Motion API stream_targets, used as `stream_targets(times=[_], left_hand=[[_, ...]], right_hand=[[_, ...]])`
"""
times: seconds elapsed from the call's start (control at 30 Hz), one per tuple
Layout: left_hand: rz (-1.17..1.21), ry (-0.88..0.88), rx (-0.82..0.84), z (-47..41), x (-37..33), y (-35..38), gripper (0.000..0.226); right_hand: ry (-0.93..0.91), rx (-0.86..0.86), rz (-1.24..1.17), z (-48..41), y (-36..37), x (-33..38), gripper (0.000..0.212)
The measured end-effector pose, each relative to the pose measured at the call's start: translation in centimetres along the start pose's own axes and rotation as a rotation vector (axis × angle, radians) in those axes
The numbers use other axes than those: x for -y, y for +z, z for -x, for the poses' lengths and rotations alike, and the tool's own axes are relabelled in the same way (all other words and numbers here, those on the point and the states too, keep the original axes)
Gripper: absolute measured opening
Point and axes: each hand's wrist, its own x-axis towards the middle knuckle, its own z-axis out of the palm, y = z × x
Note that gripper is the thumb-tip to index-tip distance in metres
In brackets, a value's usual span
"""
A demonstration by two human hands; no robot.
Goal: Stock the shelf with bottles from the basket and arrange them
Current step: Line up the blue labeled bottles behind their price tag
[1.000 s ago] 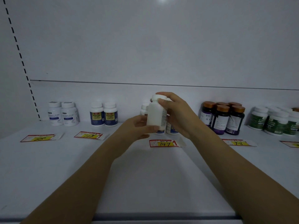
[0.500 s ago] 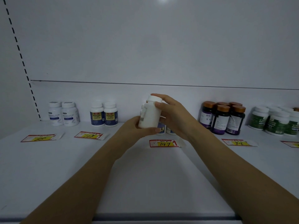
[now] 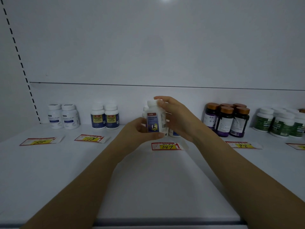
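Note:
Both my hands hold one white bottle [image 3: 156, 119] upright above the white shelf [image 3: 148, 179], its dark label with a red band facing me. My left hand [image 3: 137, 131] grips its lower body from the left. My right hand [image 3: 178, 118] wraps its cap and right side. Behind it, mostly hidden by the bottle and my right hand, stand more white bottles of the same kind [image 3: 173, 133]. The basket is out of view.
Along the back stand two white bottles [image 3: 63, 116], two blue-labelled bottles [image 3: 104, 118], several dark bottles with bronze caps [image 3: 227, 119] and several green-labelled bottles [image 3: 280, 123]. Price tags lie in front, one reading 147 [image 3: 166, 146]. A wide strip of bare shelf lies in front of the tags.
The bottle has been turned in my hands: its plain white back faced me before, its printed label faces me now. It went from tilted to upright. Both hands stayed in place.

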Motion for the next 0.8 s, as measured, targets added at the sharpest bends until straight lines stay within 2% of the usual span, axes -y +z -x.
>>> stream_targets(times=[0.1, 0.23, 0.33, 0.63, 0.7, 0.8], left_hand=[[-0.056, 0.007, -0.041, -0.1, 0.1, -0.2, 0.042], [0.012, -0.003, -0.017, 0.1, -0.1, -0.1, 0.047], [0.038, -0.01, -0.015, 0.2, -0.1, -0.2, 0.049], [0.036, 0.022, -0.026, -0.3, 0.8, -0.3, 0.054], [0.03, 0.082, -0.048, -0.5, 1.2, -0.4, 0.056], [0.006, 0.263, -0.206, -0.7, 1.6, -0.7, 0.058]], right_hand=[[-0.024, -0.052, 0.099, 0.0, -0.1, 0.1, 0.03], [-0.006, -0.071, 0.022, 0.0, -0.4, 0.1, 0.026], [0.004, -0.075, 0.061, 0.0, -0.4, 0.0, 0.027], [0.071, 0.008, 0.116, -0.1, -0.2, -0.1, 0.04], [0.03, 0.01, 0.235, 0.1, 0.0, 0.4, 0.042], [-0.204, 0.046, 0.412, 0.7, 0.8, 1.1, 0.049]])
